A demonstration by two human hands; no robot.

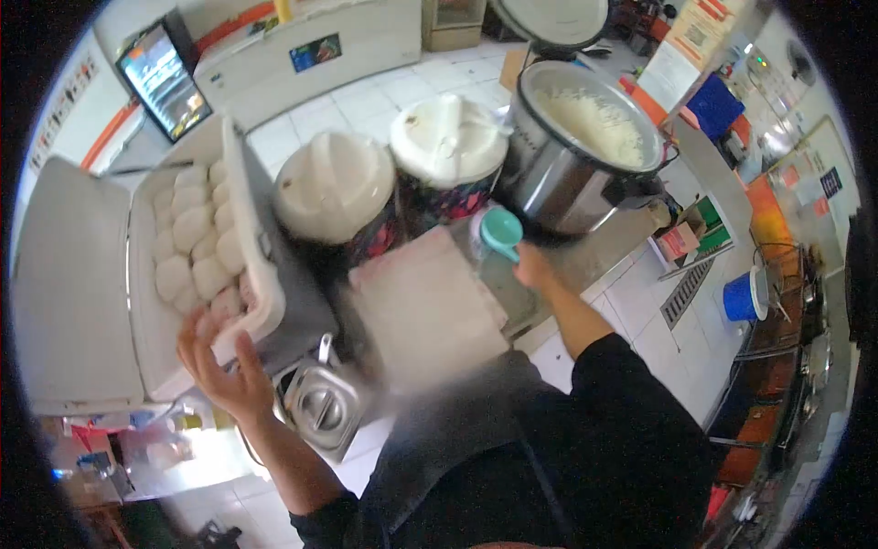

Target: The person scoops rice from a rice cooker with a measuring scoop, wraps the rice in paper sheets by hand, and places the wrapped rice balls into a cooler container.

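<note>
The table (523, 295) is mostly hidden; along its right edge a narrow strip is bare. The box (265, 297) holds white bundles (194, 229); at its near edge the left hand (224, 357) is wide, contact unclear. Beside pale sheets (425, 306), the right hand (536, 271) holds the turquoise scoop (501, 227), handle end hidden, cup pointing forward-left.

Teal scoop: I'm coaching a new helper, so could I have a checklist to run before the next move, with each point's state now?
1. Teal scoop held by its handle in the right hand: ok.
2. Rice cooker lid raised, rice exposed: ok.
3. White sheets laid out before the person: ok.
4. Left hand gripping one of the white bundles: cannot tell; the fingers are at the box's near end.
5. Scoop filled: cannot tell.
</note>
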